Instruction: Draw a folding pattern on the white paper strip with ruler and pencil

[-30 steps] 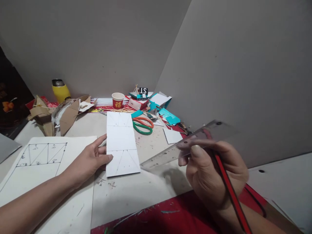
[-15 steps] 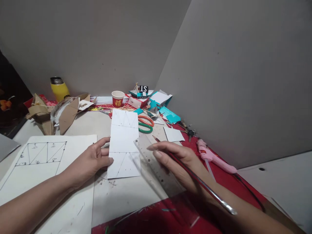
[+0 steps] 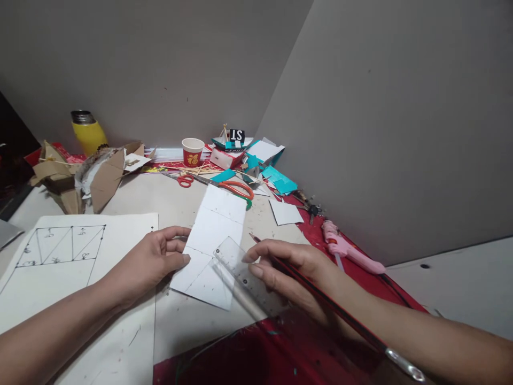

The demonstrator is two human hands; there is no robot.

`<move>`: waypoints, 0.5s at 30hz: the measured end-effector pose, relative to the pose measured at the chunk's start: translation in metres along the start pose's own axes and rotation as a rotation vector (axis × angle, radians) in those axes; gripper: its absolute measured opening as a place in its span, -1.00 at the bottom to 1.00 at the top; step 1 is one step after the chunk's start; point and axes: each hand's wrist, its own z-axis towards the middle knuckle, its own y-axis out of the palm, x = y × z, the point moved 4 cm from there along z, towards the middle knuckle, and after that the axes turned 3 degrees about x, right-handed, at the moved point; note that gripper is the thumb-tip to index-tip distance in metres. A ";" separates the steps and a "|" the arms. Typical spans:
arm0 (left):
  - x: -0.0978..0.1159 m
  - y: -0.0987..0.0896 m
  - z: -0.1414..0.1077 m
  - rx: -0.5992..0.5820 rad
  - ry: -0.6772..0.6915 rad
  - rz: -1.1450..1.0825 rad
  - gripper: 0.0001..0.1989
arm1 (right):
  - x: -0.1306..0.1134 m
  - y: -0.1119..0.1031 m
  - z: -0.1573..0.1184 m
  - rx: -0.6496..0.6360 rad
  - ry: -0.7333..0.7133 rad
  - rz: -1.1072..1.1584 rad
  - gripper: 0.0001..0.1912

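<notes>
My left hand (image 3: 160,255) pinches the left edge of a white card strip (image 3: 218,224) that carries pencil lines and slanted marks. The strip is tilted, its top leaning right. In my right hand (image 3: 294,262) are a dark red-and-black pencil (image 3: 339,307), its tip pointing up and left, and a clear ruler (image 3: 239,270) beneath the fingers. The ruler's far end lies over the lower right part of the strip. Under my left forearm is a large white sheet (image 3: 124,240) with a drawn rectangle divided by diagonals.
Orange- and green-handled scissors (image 3: 236,187) sit behind the strip, with red-handled scissors (image 3: 185,181) to their left. Farther back are a paper cup (image 3: 193,153), a yellow bottle (image 3: 88,135), cardboard pieces (image 3: 106,182) and teal scraps (image 3: 280,180). A pink glue gun (image 3: 348,248) lies right.
The card strip has turned clockwise, its top swinging right over the scissors. The ruler has come left and now overlaps the strip's lower part. My right hand still holds the pencil.
</notes>
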 end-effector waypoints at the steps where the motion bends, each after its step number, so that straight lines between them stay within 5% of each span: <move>1: 0.000 -0.001 0.000 0.003 -0.006 0.003 -0.39 | -0.001 -0.001 -0.001 0.016 0.006 0.002 -0.78; 15: 0.004 -0.004 0.001 0.001 -0.011 -0.085 -0.46 | -0.009 -0.016 -0.001 0.121 0.110 -0.120 -0.80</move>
